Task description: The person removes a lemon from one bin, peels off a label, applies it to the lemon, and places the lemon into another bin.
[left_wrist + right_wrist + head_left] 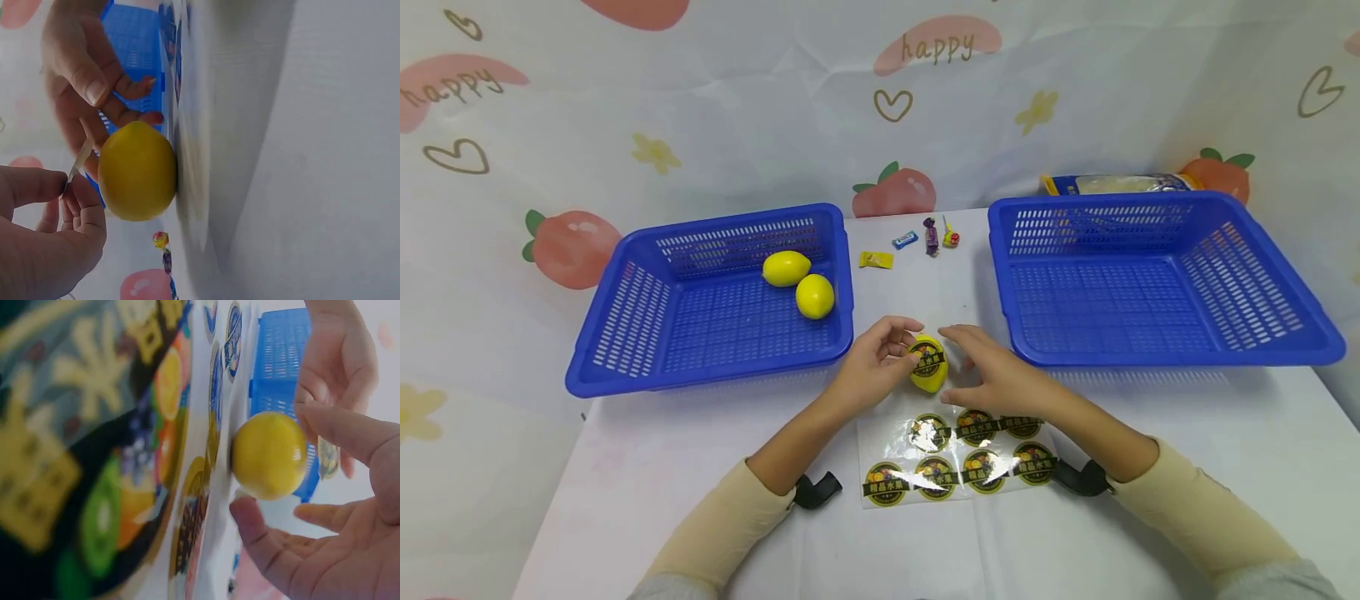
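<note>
A yellow lemon sits on the white table between the two hands. With thumb and forefinger, my left hand pinches a round dark fruit sticker, which overlaps the lemon in the head view. Seen edge-on in the left wrist view, the sticker stands just off the lemon. On the other side, my right hand has its fingers spread around the lemon, holding nothing. Below the hands lies a sheet of round stickers, partly covered by the right hand and forearm.
A blue basket with two lemons stands at the left, another blue basket at the right. Several wrapped sweets lie between them at the back. Behind the right basket is a blue-and-yellow packet.
</note>
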Tool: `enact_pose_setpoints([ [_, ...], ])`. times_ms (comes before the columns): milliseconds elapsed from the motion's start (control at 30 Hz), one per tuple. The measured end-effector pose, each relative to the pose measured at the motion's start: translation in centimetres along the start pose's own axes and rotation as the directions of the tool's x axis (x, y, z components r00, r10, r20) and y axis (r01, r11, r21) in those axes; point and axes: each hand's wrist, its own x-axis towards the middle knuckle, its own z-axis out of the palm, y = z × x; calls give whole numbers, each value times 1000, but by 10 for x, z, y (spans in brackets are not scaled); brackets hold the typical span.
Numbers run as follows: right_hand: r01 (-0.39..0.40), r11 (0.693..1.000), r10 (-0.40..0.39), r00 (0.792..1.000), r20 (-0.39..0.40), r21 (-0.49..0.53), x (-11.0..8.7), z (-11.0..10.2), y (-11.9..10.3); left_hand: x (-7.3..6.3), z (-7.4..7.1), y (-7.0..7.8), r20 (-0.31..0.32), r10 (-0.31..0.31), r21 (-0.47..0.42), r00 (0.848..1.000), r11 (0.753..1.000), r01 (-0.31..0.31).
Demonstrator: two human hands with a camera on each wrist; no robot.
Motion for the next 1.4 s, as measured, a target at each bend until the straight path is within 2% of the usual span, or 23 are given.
enact_pose_setpoints([
  [200, -51, 992, 44, 997, 62, 119, 11, 0, 6, 7, 1, 1, -14, -33, 2, 999, 999, 33],
  [400, -64, 984, 54, 997, 64, 165, 21, 4, 8, 9, 3, 0, -11, -67, 19, 998, 998, 67],
  [700, -75, 976, 65, 996, 55, 203, 26, 8, 5, 10, 1, -6, -44, -87, 34, 995, 995, 89],
  [1133, -78, 970, 70, 997, 40, 232, 27, 10, 8, 12, -2, -9, -41, -101, 27, 994, 994, 103],
  [1400, -44, 970, 37, 999, 34, 239, 27, 12, 10, 12, -2, -8, -28, -69, 63, 997, 996, 70],
])
